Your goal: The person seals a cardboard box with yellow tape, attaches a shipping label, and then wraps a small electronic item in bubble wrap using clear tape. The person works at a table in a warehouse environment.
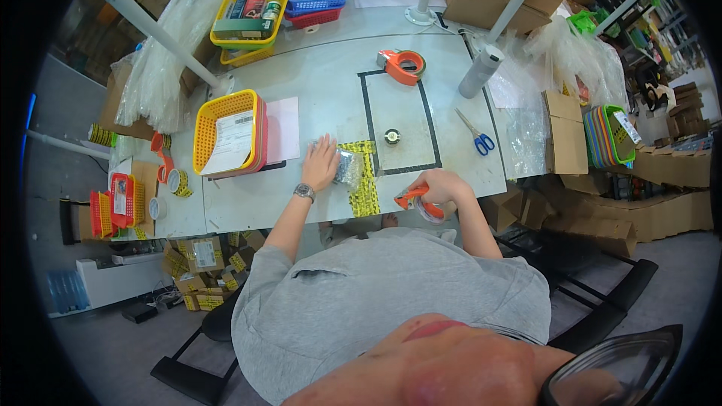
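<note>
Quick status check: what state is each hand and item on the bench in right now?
left hand: flat, pressing on the clear-wrapped packet
right hand: closed around an orange tape dispenser at the table edge
second tape dispenser: lying unused, far side
scissors: closed, lying flat
yellow basket: holds a paper sheet

Bare desk [323, 83] lies open ahead; yellow basket [226, 134] blocks the left, scissors [475, 134] and grey cylinder [480, 71] the right.
</note>
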### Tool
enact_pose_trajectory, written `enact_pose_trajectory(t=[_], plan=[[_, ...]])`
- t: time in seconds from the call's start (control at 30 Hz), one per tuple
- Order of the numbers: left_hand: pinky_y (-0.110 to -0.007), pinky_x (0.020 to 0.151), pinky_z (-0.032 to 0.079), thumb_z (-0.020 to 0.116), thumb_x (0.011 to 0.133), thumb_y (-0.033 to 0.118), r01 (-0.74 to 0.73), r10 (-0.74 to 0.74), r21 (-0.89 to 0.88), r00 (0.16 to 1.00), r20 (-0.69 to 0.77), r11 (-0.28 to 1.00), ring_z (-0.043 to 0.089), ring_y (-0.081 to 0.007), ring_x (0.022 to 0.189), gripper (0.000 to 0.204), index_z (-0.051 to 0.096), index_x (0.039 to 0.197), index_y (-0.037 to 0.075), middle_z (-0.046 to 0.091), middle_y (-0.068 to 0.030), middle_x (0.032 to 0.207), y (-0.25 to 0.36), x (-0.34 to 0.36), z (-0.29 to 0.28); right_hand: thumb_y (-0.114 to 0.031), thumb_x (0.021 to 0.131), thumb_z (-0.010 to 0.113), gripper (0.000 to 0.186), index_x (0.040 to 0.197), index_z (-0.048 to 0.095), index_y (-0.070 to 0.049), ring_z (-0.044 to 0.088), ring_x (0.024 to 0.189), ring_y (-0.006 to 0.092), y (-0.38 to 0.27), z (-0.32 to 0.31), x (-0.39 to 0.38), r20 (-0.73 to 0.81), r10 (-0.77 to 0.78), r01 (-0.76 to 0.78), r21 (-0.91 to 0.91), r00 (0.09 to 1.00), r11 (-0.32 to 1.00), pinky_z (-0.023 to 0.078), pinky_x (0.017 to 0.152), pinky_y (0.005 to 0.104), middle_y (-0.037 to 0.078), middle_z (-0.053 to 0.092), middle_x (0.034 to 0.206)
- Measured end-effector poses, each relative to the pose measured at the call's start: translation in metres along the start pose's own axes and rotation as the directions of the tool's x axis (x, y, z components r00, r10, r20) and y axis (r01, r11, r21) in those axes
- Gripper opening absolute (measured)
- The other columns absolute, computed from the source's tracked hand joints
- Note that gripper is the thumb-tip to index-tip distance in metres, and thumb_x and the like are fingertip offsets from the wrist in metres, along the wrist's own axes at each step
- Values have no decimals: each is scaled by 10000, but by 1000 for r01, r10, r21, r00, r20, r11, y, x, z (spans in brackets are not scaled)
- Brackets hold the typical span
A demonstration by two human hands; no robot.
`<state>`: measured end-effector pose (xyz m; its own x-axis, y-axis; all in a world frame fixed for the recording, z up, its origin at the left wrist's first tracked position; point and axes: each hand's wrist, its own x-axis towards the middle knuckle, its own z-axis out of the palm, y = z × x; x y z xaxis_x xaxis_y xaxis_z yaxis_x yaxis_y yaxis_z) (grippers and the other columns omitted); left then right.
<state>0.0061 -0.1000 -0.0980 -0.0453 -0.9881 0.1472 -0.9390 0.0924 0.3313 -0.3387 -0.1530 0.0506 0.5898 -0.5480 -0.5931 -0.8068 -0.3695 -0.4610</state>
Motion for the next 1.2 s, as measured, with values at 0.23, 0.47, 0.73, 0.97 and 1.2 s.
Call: enact_pose_trajectory(t=[0.23,0.47,0.73,0.97,1.2], plan=[[-532,1215,153,348,1043,309,48,-47,160,999,-8,986,241,-286,1502,518,402,1495,61,338,-128,1592,-22,16,21,-146,708,658,492,1191,721,-211,669,1041,313,-4,-7,-12,-263,-206,194,-69,943,979,540,875,394,71,656,1249],[-518,1223,134,329,1051,339,57,-46,115,995,-93,992,236,-250,1507,521,375,1525,126,331,-86,1603,-25,8,29,-208,775,701,456,1228,689,-253,704,931,290,-70,8,52,-413,-448,347,-298,793,889,571,774,408,25,613,1321],[-522,1227,122,356,1049,366,80,-75,181,997,-35,980,210,-250,1517,530,373,1529,144,314,-77,1613,-21,7,24,-118,761,674,502,1250,666,-231,705,909,315,-67,43,53,-209,-357,239,-438,911,866,571,733,433,63,574,1348],[-519,1219,173,505,978,275,25,44,231,956,-291,973,233,-262,1509,570,386,1523,160,297,-121,1614,-4,3,11,-148,746,714,522,1259,666,-233,703,931,328,-39,32,-28,-288,-266,165,-330,920,929,573,785,428,79,565,1371],[-472,1193,278,558,660,-4,-275,281,-89,957,67,957,342,-276,1459,922,316,1542,109,328,-114,1600,30,-58,-9,-236,781,686,445,1225,703,-222,679,1038,307,-37,-1,-24,-365,-292,247,-166,884,955,552,867,398,58,626,1307]])
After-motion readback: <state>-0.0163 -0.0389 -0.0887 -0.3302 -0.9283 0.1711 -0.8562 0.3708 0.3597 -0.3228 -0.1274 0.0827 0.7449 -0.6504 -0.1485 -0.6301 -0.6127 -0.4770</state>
